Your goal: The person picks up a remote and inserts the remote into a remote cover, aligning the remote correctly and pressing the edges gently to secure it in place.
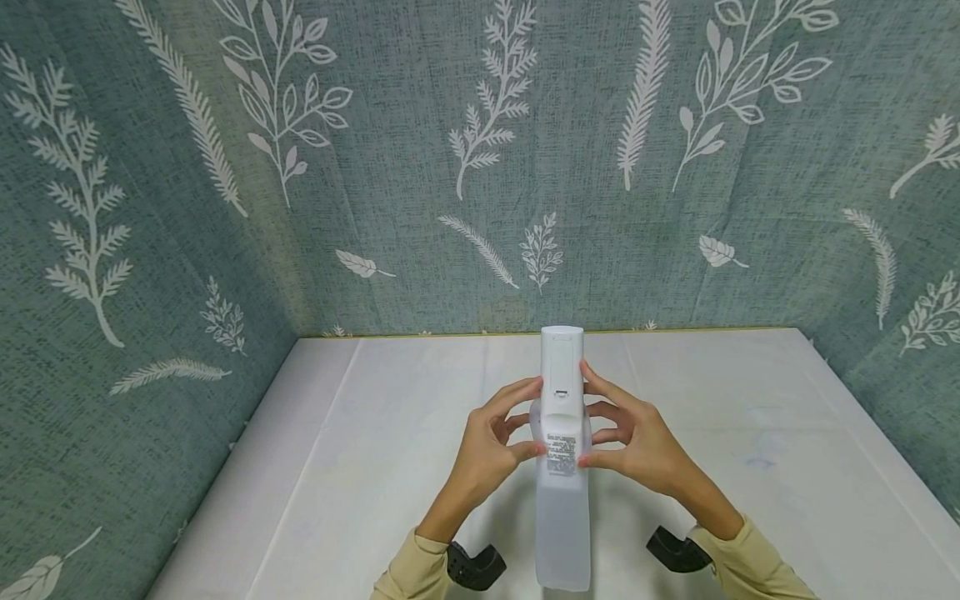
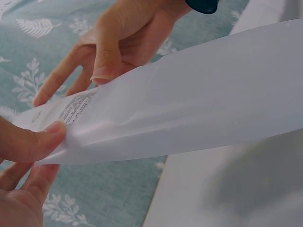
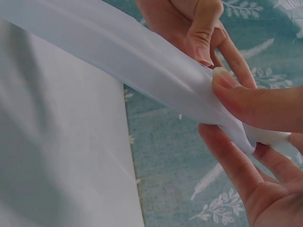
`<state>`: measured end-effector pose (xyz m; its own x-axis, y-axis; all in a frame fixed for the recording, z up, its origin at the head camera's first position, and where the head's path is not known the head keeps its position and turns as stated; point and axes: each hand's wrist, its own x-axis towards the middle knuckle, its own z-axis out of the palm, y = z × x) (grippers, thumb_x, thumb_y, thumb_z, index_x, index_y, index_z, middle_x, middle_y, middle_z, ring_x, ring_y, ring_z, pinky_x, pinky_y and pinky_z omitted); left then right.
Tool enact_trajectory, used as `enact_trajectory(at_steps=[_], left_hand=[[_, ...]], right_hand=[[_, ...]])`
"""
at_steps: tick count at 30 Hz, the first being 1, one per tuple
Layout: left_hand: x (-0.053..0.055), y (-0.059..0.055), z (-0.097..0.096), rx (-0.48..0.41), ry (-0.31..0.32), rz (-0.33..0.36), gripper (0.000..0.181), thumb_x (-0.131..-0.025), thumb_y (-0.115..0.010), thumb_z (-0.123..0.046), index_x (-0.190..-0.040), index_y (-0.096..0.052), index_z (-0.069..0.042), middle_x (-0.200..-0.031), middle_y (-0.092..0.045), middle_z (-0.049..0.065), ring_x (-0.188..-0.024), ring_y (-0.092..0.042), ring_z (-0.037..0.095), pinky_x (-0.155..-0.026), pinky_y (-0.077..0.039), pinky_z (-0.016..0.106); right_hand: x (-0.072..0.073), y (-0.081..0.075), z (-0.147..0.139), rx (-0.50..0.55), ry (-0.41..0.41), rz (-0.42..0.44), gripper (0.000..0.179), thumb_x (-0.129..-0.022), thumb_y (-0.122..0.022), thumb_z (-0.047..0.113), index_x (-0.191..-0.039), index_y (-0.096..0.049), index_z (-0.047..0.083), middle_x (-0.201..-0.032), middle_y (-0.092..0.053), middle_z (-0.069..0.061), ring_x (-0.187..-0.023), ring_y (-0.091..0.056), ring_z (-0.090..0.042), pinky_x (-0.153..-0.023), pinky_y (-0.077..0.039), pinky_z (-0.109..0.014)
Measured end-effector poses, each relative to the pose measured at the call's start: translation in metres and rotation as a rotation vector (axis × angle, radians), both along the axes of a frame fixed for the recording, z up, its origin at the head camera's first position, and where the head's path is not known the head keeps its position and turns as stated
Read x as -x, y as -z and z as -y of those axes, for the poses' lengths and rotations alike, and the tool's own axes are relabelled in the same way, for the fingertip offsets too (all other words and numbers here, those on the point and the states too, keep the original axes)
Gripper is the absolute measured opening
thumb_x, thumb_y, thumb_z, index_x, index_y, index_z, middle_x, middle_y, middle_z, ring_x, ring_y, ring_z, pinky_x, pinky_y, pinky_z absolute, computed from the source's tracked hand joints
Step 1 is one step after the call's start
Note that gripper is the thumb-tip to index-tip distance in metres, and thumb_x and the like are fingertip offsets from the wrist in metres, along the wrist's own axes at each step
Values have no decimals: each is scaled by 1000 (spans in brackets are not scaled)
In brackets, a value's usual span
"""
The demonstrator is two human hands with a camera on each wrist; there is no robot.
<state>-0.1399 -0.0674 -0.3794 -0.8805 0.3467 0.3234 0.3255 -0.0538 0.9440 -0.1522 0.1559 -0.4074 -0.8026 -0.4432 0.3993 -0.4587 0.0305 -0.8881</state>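
Observation:
A white remote control stands back side up, its battery cover and catch showing. Its lower part lies inside a frosted plastic sleeve, and a printed label shows through. The left hand grips the sleeve's mouth and the remote from the left, thumb beside the label. From the other side, the right hand pinches the sleeve edge between thumb and fingers. In the left wrist view the long flat part of the sleeve stretches away from both hands, above the table.
A white table lies beneath the hands, with soft shadows on it. Green cloth with white leaf prints hangs behind and at both sides. Each wrist wears a black band, below beige sleeves.

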Motion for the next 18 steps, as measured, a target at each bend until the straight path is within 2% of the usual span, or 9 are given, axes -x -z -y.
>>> enact_trajectory(at_steps=[11, 18], left_hand=[[1, 2, 1, 6, 1, 5, 68, -71, -68, 23, -134, -48, 7, -140, -44, 17, -129, -41, 29, -98, -45, 38], [12, 24, 1, -24, -4, -5, 70, -71, -69, 22, -135, -51, 0, -139, -46, 10, -129, -41, 24, -98, -45, 36]], right_hand=[[0, 0, 0, 0, 2, 0, 102, -68, -79, -7, -151, -23, 12, -140, -37, -23, -108, -58, -13, -74, -57, -38], [0, 0, 1, 5, 2, 5, 101, -68, -79, -8, -151, -24, 11, -140, -37, -24, -108, -58, -13, -74, -57, -38]])
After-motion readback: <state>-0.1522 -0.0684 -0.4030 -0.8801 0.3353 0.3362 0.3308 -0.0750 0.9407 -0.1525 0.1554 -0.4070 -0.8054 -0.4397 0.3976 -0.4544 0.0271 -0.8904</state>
